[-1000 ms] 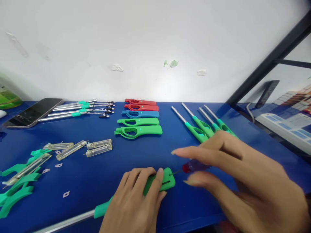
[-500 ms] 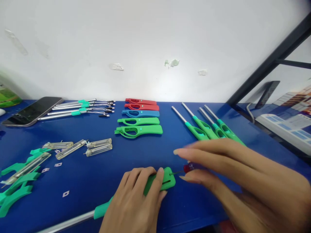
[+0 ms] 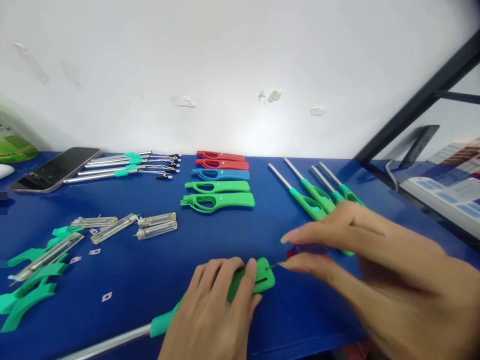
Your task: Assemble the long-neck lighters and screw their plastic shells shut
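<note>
Near the table's front, my left hand is closed over a green stick lighter, pressing it to the tabletop. Its metal tube points to the lower left, and the handle's end, with a slot and a small hole, shows past my fingers. Between the thumb and fingers of my right hand is a small screwdriver with a red, see-through handle, mostly hidden. The thin shaft reaches the hole in the lighter's end; whether it turns a screw there I cannot tell.
Finished-looking lighters lie at the right. Red, blue and green handle shells line the middle back. Metal tubes with wires, a phone, clear fuel tanks and teal trigger parts are at the left.
My right hand's fingers have closed in around the screwdriver handle, where they were more spread. The lighter stays under my left hand; the whole view has shifted slightly.
</note>
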The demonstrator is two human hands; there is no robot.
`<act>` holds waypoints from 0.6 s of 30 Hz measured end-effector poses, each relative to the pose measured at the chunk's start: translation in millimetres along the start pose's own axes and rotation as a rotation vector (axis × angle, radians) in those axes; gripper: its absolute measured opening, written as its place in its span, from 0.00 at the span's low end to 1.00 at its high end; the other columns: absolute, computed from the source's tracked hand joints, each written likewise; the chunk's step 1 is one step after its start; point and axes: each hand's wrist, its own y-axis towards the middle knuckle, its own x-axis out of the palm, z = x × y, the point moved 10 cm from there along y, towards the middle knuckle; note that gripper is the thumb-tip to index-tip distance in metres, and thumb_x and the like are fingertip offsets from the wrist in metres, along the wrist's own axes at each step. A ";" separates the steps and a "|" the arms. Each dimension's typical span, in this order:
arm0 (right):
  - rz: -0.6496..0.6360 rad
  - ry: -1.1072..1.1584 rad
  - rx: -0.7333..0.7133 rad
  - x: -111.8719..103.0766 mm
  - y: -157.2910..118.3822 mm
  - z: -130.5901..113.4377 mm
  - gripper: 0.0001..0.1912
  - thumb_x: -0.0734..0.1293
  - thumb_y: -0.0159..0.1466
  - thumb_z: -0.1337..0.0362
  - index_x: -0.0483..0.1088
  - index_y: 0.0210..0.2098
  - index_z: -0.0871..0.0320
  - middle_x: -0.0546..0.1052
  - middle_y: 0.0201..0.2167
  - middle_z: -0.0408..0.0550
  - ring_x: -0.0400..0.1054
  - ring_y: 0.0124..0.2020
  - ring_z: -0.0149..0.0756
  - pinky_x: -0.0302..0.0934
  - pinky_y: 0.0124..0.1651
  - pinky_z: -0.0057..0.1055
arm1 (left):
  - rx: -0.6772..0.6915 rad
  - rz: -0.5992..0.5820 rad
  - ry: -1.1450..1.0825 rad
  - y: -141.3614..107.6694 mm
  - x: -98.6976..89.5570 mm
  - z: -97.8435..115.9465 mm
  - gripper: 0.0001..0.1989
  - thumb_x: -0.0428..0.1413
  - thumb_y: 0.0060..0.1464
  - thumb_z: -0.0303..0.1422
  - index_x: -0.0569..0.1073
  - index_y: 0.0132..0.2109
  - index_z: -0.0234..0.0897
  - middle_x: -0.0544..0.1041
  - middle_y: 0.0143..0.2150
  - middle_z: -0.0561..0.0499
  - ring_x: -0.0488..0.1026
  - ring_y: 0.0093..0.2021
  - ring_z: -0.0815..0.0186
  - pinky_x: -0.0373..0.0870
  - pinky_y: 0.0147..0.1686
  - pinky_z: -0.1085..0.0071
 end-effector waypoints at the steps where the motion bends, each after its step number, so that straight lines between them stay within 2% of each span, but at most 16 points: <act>1: 0.004 -0.020 -0.013 2.1 0.1 -2.2 0.09 0.76 0.69 0.61 0.80 0.48 0.40 0.78 0.33 0.34 0.74 0.30 0.23 0.70 0.32 0.18 | 0.002 -0.002 0.001 -0.8 0.1 0.3 0.19 0.49 0.75 0.33 0.70 0.67 0.36 0.80 0.55 0.47 0.76 0.52 0.55 0.75 0.48 0.57; 3: -0.035 -0.037 -0.042 7.2 -1.8 -7.1 0.13 0.73 0.71 0.61 0.79 0.54 0.39 0.80 0.39 0.36 0.78 0.34 0.25 0.71 0.33 0.18 | 0.002 0.001 0.002 -1.5 -0.2 0.3 0.18 0.50 0.75 0.33 0.70 0.67 0.36 0.80 0.54 0.47 0.75 0.52 0.55 0.75 0.48 0.57; 6: -0.090 0.053 -0.032 9.0 -6.0 -8.8 0.22 0.65 0.75 0.67 0.76 0.61 0.36 0.83 0.52 0.35 0.82 0.45 0.29 0.76 0.38 0.17 | -0.001 0.003 -0.006 -0.8 -0.3 -0.4 0.18 0.50 0.75 0.33 0.70 0.67 0.36 0.79 0.55 0.47 0.75 0.52 0.55 0.75 0.49 0.56; 7: -0.109 0.097 -0.020 10.0 -6.7 -8.0 0.24 0.64 0.74 0.69 0.75 0.61 0.36 0.83 0.51 0.35 0.82 0.45 0.30 0.76 0.40 0.18 | -0.002 0.005 -0.008 -0.5 -0.6 -0.7 0.18 0.50 0.75 0.33 0.70 0.67 0.36 0.79 0.55 0.47 0.75 0.52 0.55 0.75 0.49 0.56; 10: -0.138 0.140 -0.016 14.6 -5.2 -6.0 0.25 0.66 0.71 0.74 0.77 0.58 0.38 0.82 0.42 0.35 0.80 0.38 0.25 0.75 0.39 0.15 | -0.002 -0.004 -0.013 0.3 -0.2 -1.0 0.19 0.50 0.75 0.32 0.70 0.67 0.36 0.79 0.55 0.46 0.75 0.52 0.54 0.75 0.49 0.56; 13: -0.082 0.123 -0.011 15.0 -0.6 -3.5 0.21 0.67 0.71 0.75 0.79 0.51 0.40 0.80 0.38 0.34 0.78 0.36 0.21 0.73 0.39 0.12 | -0.005 -0.024 -0.013 0.4 1.4 -0.2 0.18 0.50 0.75 0.33 0.70 0.67 0.37 0.80 0.54 0.46 0.76 0.51 0.55 0.77 0.47 0.57; 16: -0.067 0.122 -0.011 15.9 5.9 -6.4 0.15 0.68 0.72 0.72 0.79 0.47 0.43 0.80 0.37 0.34 0.77 0.35 0.21 0.72 0.38 0.13 | -0.009 -0.041 -0.006 0.6 3.8 -0.8 0.19 0.49 0.75 0.32 0.70 0.68 0.37 0.80 0.53 0.47 0.78 0.50 0.55 0.78 0.46 0.57; 18: -0.107 0.116 -0.038 15.3 9.0 -10.8 0.16 0.68 0.72 0.72 0.79 0.49 0.43 0.81 0.39 0.35 0.78 0.36 0.23 0.73 0.39 0.15 | -0.010 -0.045 0.007 1.2 4.2 -3.3 0.20 0.49 0.74 0.30 0.70 0.68 0.38 0.81 0.53 0.46 0.78 0.50 0.55 0.80 0.45 0.57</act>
